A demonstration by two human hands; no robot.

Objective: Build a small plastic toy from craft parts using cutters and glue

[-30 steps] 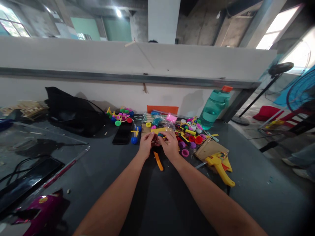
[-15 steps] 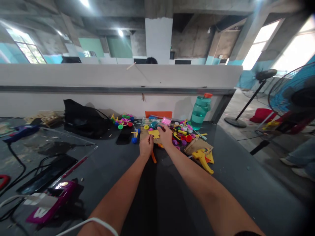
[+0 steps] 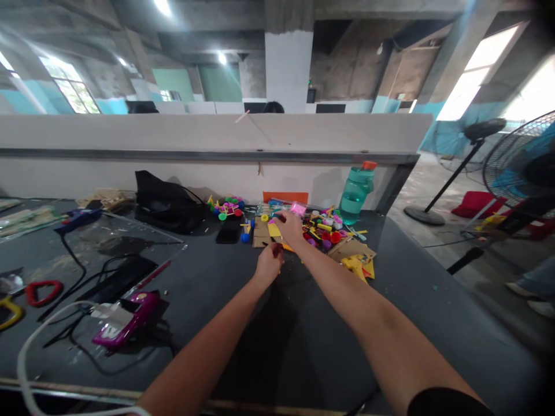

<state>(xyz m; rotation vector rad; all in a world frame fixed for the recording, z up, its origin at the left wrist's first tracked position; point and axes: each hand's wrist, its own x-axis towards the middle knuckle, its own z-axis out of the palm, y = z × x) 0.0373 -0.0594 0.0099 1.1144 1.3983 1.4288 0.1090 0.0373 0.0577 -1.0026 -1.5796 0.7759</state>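
Observation:
My right hand is closed on a small yellow piece, flat like card or foam, above a brown cardboard piece. Nearer the front, my left hand has curled fingers. A thin dark tip and a bit of orange show beside them, but what it grips is too small to make out. Beyond the hands are a pink packet and a yellow ring. To their right lies a pile of coloured caps and small plastic parts.
A yellow glue gun lies on the right, before a teal bottle. Left of the hands are a black phone, small wheeled models and a black bag. A purple power strip with cables sits front left.
My left hand has left the yellow piece and come down toward me. My right hand still has the yellow piece, which is turned. The camera view has shifted slightly left.

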